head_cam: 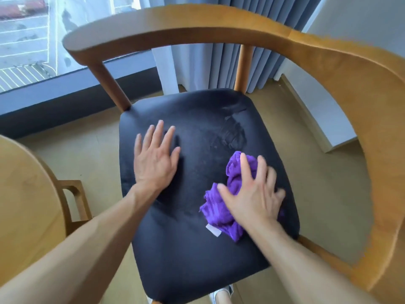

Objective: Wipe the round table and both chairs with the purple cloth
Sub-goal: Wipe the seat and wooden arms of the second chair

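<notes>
A wooden chair (341, 69) with a curved backrest and a black padded seat (197, 249) fills the view. My left hand (155, 159) lies flat on the left half of the seat, fingers straight. My right hand (254, 194) presses the crumpled purple cloth (214, 211) onto the right half of the seat with spread fingers. A white label sticks out from the cloth's near edge. A damp smear shows on the seat beyond the cloth. The round wooden table (26, 205) is at the left edge.
A window with a dark sill (54, 99) runs along the back left. Grey curtains (252, 62) hang behind the chair. A white wall base (317, 110) stands at the right. The table's wooden frame (74, 200) is close to the seat's left side. Tan floor surrounds the chair.
</notes>
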`<control>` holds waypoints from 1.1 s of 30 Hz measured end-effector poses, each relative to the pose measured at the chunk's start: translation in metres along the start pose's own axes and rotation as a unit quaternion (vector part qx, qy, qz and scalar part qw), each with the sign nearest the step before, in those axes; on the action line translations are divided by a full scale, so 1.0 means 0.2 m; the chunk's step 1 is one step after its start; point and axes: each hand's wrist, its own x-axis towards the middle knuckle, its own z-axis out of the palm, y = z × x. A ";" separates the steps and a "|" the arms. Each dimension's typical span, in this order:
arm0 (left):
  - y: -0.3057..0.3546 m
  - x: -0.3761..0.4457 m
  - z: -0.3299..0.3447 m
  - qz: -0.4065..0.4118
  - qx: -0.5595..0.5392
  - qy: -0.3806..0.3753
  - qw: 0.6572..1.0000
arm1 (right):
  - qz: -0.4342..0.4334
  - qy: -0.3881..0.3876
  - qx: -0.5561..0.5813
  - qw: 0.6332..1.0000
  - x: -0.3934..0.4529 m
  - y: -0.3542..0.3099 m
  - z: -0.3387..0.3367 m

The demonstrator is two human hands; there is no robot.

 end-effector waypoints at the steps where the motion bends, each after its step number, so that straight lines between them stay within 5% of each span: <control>1: -0.02 0.01 0.04 -0.010 0.013 -0.020 1.000 | 0.008 -0.021 0.001 1.000 -0.04 -0.02 0.04; 5: -0.03 -0.03 0.13 -0.013 0.021 -0.034 0.999 | -0.011 0.010 -0.001 1.000 -0.03 -0.05 0.11; 13: -0.02 -0.03 0.12 -0.022 0.037 -0.024 0.999 | -0.183 0.103 0.128 0.969 0.46 -0.20 -0.01; 18: -0.02 -0.03 0.14 -0.024 0.047 -0.013 0.999 | -0.287 0.115 0.038 0.950 0.88 -0.50 -0.09; 22: -0.01 -0.03 0.14 -0.025 0.054 -0.016 0.998 | -0.282 0.079 -0.058 0.955 0.90 -0.51 -0.03; 29: -0.01 -0.02 0.12 -0.030 0.061 -0.023 0.997 | -0.290 0.119 -0.038 0.949 0.90 -0.18 -0.09; 33: -0.01 -0.03 0.12 -0.030 0.068 -0.020 0.997 | -0.084 0.136 0.080 0.984 0.92 0.08 -0.11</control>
